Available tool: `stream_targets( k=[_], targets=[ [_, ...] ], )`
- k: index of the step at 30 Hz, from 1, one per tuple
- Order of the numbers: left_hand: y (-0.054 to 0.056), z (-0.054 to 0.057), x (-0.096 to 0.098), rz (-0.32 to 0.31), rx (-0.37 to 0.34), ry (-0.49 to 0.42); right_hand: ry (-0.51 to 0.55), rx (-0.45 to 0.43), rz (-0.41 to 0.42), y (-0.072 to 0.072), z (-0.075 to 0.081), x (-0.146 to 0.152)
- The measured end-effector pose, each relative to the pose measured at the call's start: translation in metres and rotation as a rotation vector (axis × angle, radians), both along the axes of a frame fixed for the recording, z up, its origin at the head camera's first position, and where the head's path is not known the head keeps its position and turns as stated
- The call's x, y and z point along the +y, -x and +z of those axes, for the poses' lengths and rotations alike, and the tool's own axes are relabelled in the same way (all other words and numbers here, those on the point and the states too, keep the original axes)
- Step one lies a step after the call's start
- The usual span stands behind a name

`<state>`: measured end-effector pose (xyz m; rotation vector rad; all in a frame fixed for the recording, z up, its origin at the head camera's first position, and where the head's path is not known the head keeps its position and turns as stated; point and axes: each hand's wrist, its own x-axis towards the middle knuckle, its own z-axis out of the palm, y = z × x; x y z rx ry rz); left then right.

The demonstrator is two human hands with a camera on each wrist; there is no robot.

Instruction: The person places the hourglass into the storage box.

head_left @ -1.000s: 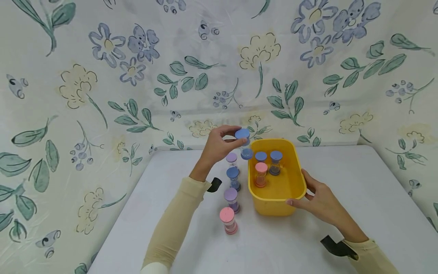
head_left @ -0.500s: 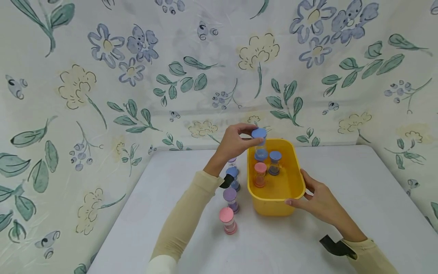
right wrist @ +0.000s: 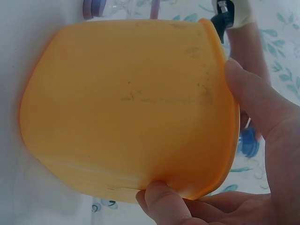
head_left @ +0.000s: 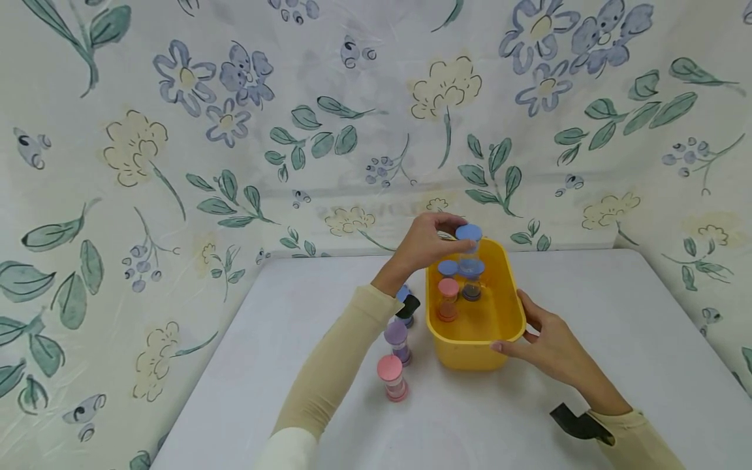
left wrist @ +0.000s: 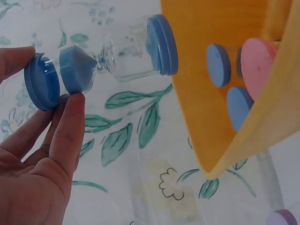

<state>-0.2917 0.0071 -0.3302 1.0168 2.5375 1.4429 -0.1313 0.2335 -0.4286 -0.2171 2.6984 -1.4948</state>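
My left hand (head_left: 427,243) pinches a blue sand timer (head_left: 469,234) by its top cap, above the far half of a yellow bin (head_left: 473,356). In the left wrist view, blue sand and clear glass show in this sand timer (left wrist: 77,77), thumb and fingertips on its cap. My right hand (head_left: 551,343) grips the bin's near right corner, thumb on the rim; the right wrist view shows its fingers (right wrist: 164,201) against the wall. Inside stand a pink sand timer (head_left: 448,288) and a blue-topped one (head_left: 448,268); another, dark-based one (head_left: 472,294) is partly behind the held one.
Left of the bin, a pink sand timer (head_left: 390,369), a purple one (head_left: 396,333) and a blue one (head_left: 405,320) stand in a row on the white table (head_left: 282,313). My left wrist partly covers the blue one. Flowered cloth (head_left: 376,98) hangs behind.
My left hand has carried the blue sand timer rightward, from beside the bin's left rim to over its inside. The forearm now covers the far lavender sand timer. My right hand stays put.
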Motion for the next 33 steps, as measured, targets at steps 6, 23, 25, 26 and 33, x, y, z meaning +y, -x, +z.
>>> stream_targets(
  k=[6, 23, 25, 26, 33],
  targets=[
    [0.001, -0.004, 0.013, -0.016, -0.019, 0.074, -0.004, -0.011, 0.0, 0.001, -0.001, 0.001],
    [0.009, -0.016, 0.028, -0.051, -0.068, 0.276, 0.014, 0.007, 0.009, 0.0, -0.002, 0.002],
    [0.01, -0.018, 0.03, -0.067, -0.068, 0.295, 0.017, 0.015, 0.012, 0.0, -0.002, 0.003],
    [0.01, -0.019, 0.03, -0.072, -0.066, 0.305, 0.018, 0.019, 0.013, 0.0, -0.002, 0.003],
    [0.011, -0.021, 0.036, -0.095, -0.036, 0.391, 0.023, 0.03, 0.021, 0.0, -0.004, 0.002]
  ],
)
